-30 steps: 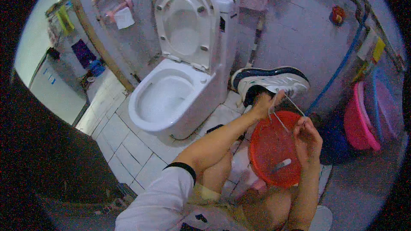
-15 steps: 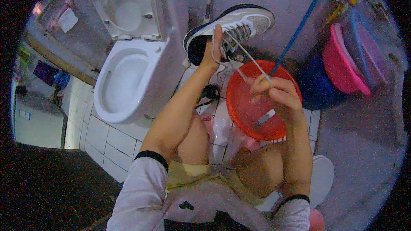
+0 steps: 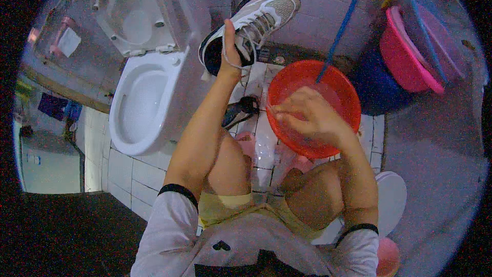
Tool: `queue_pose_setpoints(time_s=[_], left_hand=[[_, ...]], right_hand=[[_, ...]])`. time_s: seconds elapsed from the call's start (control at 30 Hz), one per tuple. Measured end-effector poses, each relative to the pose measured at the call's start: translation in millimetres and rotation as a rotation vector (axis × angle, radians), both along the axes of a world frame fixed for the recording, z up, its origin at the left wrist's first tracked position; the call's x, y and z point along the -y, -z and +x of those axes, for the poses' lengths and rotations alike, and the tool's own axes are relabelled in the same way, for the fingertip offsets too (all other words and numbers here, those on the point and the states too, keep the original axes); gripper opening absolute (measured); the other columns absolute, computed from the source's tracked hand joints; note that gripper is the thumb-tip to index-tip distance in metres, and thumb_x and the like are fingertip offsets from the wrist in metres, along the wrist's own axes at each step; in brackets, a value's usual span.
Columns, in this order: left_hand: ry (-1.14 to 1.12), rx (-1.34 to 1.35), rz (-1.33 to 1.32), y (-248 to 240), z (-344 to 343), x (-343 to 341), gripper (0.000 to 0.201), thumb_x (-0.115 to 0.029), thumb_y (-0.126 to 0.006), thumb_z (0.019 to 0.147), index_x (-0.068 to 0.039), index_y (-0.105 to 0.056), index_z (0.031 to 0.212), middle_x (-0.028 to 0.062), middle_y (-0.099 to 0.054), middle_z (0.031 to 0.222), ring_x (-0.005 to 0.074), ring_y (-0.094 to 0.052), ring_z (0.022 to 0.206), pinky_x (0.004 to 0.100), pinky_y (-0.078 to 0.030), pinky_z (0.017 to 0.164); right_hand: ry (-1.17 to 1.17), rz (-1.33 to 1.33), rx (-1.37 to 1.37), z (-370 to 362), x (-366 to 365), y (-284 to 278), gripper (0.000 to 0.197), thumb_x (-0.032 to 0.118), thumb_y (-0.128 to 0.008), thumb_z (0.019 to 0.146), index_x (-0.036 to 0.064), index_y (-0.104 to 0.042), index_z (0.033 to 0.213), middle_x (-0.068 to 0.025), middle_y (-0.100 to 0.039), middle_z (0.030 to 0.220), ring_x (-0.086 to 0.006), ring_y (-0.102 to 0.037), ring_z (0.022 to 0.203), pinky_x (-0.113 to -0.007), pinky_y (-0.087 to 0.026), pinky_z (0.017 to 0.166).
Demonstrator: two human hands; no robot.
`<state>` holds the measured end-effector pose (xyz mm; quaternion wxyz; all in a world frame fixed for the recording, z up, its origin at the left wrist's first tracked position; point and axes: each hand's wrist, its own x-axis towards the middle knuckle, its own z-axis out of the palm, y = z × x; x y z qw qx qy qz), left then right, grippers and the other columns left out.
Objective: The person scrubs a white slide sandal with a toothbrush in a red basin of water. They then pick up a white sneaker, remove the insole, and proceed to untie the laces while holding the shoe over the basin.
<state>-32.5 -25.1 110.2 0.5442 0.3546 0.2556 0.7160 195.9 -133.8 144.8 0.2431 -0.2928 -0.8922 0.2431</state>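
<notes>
My left hand point(image 3: 232, 54) grips a grey-and-white sneaker point(image 3: 266, 13) at its heel opening, thumb up along the outside and the other fingers hidden inside. The shoe is held up in the air, toe pointing to the upper right. Its pale shoelace point(image 3: 249, 35) is partly loose, and a loop of it hangs by my left hand. My right hand point(image 3: 310, 115) hovers over a red basin point(image 3: 353, 97), fingers stretched to the left and thumb a little apart. Nothing shows between them, though the fingertips are slightly blurred.
A white toilet point(image 3: 136, 107) with raised lid stands at left. Another dark shoe point(image 3: 240, 112) lies on the white tiled floor point(image 3: 264, 174). A blue stick point(image 3: 343, 25) leans into the red basin. Pink tubs point(image 3: 407, 54) and a dark blue bucket point(image 3: 376, 90) are at right.
My right hand has let the stretched shoelace go and moved slightly left and down over the basin. The sneaker, in my left hand, appears further up and left as the view shifts.
</notes>
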Motion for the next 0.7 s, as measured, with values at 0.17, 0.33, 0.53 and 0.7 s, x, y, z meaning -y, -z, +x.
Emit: queue_pose_setpoints(time_s=[0.17,0.33,0.53,0.7], left_hand=[[0.070,-0.053,0.003,-35,20,46,0.065,-0.056,-0.038,0.087,0.002,-0.049,0.114,0.0139,-0.058,0.107,0.0245,-0.059,0.095,0.0351,-0.046,0.085],[0.318,-0.160,0.031,-26,34,67,0.054,-0.048,-0.032,0.092,-0.002,-0.052,0.113,0.0080,-0.057,0.107,0.0167,-0.055,0.097,0.0298,-0.041,0.087],[0.283,-0.334,0.000,-25,36,65,0.035,-0.031,-0.053,0.083,-0.003,-0.058,0.104,0.0045,-0.059,0.098,0.0133,-0.054,0.091,0.0284,-0.041,0.082],[0.267,-0.237,-0.087,-49,38,78,0.042,-0.031,-0.054,0.080,-0.003,-0.053,0.111,0.0098,-0.058,0.108,0.0225,-0.056,0.097,0.0349,-0.043,0.087]], right_hand=[[0.320,0.268,-0.224,-37,-7,1,0.023,0.009,-0.056,0.082,0.0039,-0.059,0.104,-0.0119,-0.058,0.088,-0.0271,-0.057,0.080,-0.033,-0.045,0.071],[0.450,0.337,-0.332,-43,-6,-23,0.021,0.008,-0.060,0.079,0.0050,-0.060,0.100,-0.0098,-0.055,0.083,-0.0225,-0.058,0.071,-0.030,-0.046,0.061],[0.303,0.134,-0.403,-33,-3,-33,0.014,0.008,-0.060,0.072,0.0022,-0.050,0.080,-0.0083,-0.044,0.085,-0.0206,-0.048,0.075,-0.026,-0.039,0.066],[-0.001,-0.189,-0.541,-15,-13,-33,0.009,0.010,-0.054,0.075,0.0043,-0.048,0.075,-0.0079,-0.047,0.080,-0.0248,-0.050,0.078,-0.031,-0.041,0.074]])
